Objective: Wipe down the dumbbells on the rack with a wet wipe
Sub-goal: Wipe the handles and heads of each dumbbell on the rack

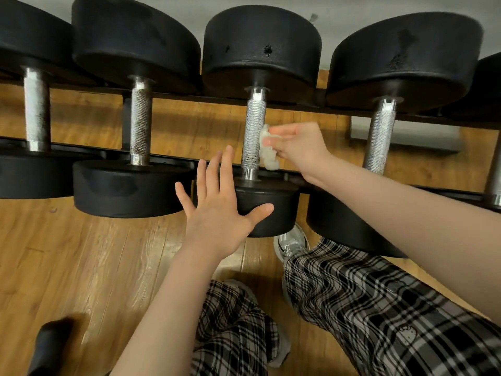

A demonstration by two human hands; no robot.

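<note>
The fingers (pixel 273 130) of the right hand (pixel 298 147) are curled and pinch a crumpled white wipe (pixel 267 147) in the middle of the frame. The wipe is pressed against the right side of a knurled steel handle (pixel 253 131), about at its middle and lower part. This handle belongs to the third dumbbell (pixel 260 50) from the left, whose far head is at the top centre of the frame and whose near head (pixel 271 210) is just below the centre.

The left hand (pixel 219 210) is open, with straight fingers spread apart. Its palm lies over the left part of the near head, the thumb points to the right across the black rubber, and the fingertips reach up beside the lower end of the handle (whether the palm really touches the head, I cannot tell for sure).

Both forearms are bare and come in from the bottom and the right edge of the frame.

The dumbbells lie side by side on a black rack (pixel 173 100), whose two rails run across the frame from left to right. Two more dumbbells are at the left and one at the right, with part of another at the right edge.

Under the rack is a wooden floor (pixel 67 253). In the lower right part there are checked trousers (pixel 379 308) and a light shoe (pixel 291 244) near the near head.
</note>
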